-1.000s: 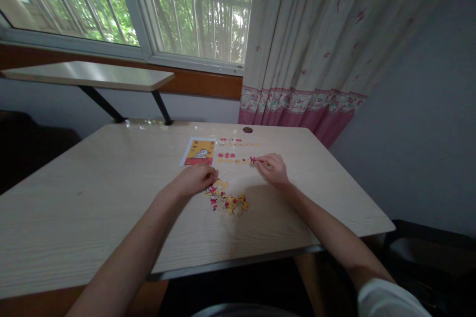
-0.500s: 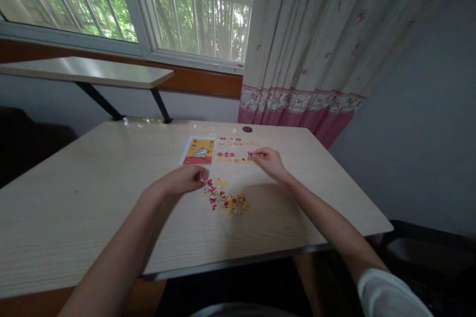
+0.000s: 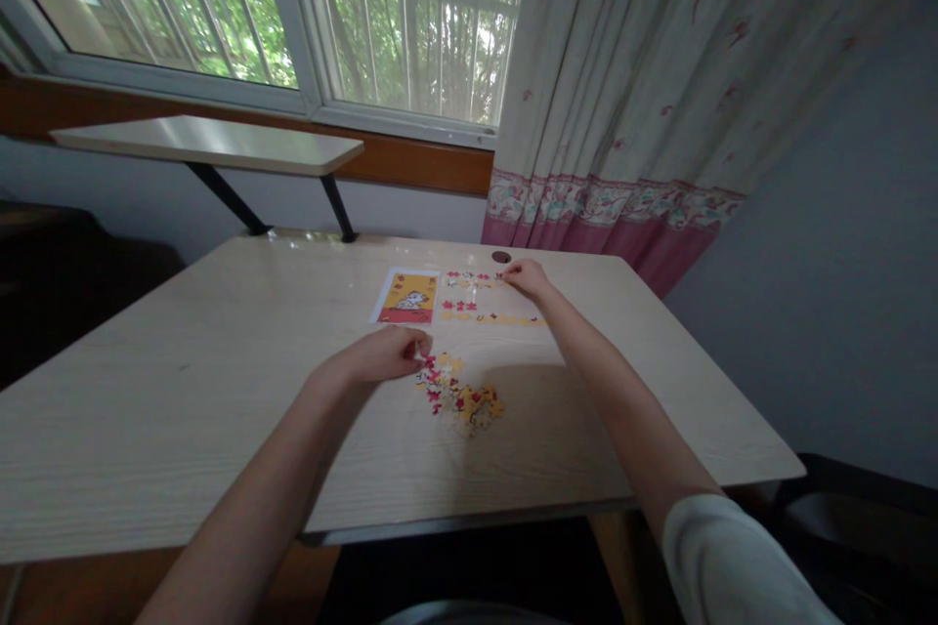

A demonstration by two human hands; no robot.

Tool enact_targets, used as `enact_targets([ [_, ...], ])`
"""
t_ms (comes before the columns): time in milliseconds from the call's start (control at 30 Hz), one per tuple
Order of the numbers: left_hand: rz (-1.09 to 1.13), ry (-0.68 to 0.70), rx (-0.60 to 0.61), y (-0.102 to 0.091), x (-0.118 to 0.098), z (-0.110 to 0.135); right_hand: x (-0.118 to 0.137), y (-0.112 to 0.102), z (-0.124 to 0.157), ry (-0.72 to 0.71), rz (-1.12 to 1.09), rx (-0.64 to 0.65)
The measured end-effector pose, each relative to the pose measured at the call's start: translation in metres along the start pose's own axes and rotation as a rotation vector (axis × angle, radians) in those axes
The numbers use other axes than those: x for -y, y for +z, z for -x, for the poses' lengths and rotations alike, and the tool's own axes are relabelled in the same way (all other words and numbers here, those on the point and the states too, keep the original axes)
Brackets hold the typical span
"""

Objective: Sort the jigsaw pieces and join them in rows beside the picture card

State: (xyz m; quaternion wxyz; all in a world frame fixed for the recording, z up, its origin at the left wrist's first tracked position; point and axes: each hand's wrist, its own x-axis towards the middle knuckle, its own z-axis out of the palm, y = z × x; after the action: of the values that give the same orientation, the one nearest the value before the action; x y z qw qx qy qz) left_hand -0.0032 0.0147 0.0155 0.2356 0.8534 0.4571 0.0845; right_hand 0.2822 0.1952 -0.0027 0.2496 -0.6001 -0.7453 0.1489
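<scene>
Right hand [image 3: 526, 279] fingertip grip unclear, at far puzzle row [image 3: 473, 281] running left-right; left hand [image 3: 385, 354] curled beside loose pieces [image 3: 461, 396].

Left hand [image 3: 381, 354]: fingers curled under, so what is pinched, if anything, cannot be told. Right hand [image 3: 525, 277]: fingertips at the far row of puzzle pieces [image 3: 473, 281]; contact or grasp too small to be resolved. Loose pile of pieces [image 3: 463, 395]: single shapes and count not resolvable. Reference picture [image 3: 407, 297]: motif too small to be made out. Table [image 3: 183, 410]: left and near corners cut off by the frame. Both forearms cut off at the bottom edge.
</scene>
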Motion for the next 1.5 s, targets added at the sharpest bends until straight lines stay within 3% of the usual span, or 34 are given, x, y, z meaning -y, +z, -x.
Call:
enact_targets([
  [233, 0.022, -0.002, 0.006, -0.002, -0.004, 0.002, -0.004, 0.001, -0.004, -0.011, 0.074, 0.071],
  [400, 0.013, 0.040, -0.024, -0.001, -0.004, 0.001, 0.004, -0.006, 0.011, -0.057, 0.112, 0.043],
  [567, 0.012, 0.074, 0.008, -0.001, -0.010, -0.002, 0.025, -0.014, 0.060, -0.187, 0.121, 0.065],
  [733, -0.018, 0.094, 0.005, 0.003, -0.013, -0.006, 0.044, -0.021, 0.129, -0.566, 0.150, 0.170],
  [833, -0.011, 0.109, 0.001, 0.005, -0.013, -0.007, 0.048, -0.021, 0.153, -0.618, 0.124, 0.206],
  [967, 0.030, 0.079, -0.022, 0.002, -0.015, -0.005, 0.044, -0.017, 0.162, -0.629, 0.039, 0.159],
  [1133, 0.204, 0.069, -0.036, -0.001, -0.023, -0.003, 0.041, -0.011, 0.165, -0.654, -0.045, 0.091],
  [1300, 0.525, 0.025, -0.203, 0.010, -0.033, -0.011, 0.048, -0.003, 0.177, -0.657, -0.072, -0.013],
  [1500, 0.791, -0.006, -0.131, 0.027, -0.045, -0.022, 0.060, 0.000, 0.188, -0.641, -0.046, -0.110],
])
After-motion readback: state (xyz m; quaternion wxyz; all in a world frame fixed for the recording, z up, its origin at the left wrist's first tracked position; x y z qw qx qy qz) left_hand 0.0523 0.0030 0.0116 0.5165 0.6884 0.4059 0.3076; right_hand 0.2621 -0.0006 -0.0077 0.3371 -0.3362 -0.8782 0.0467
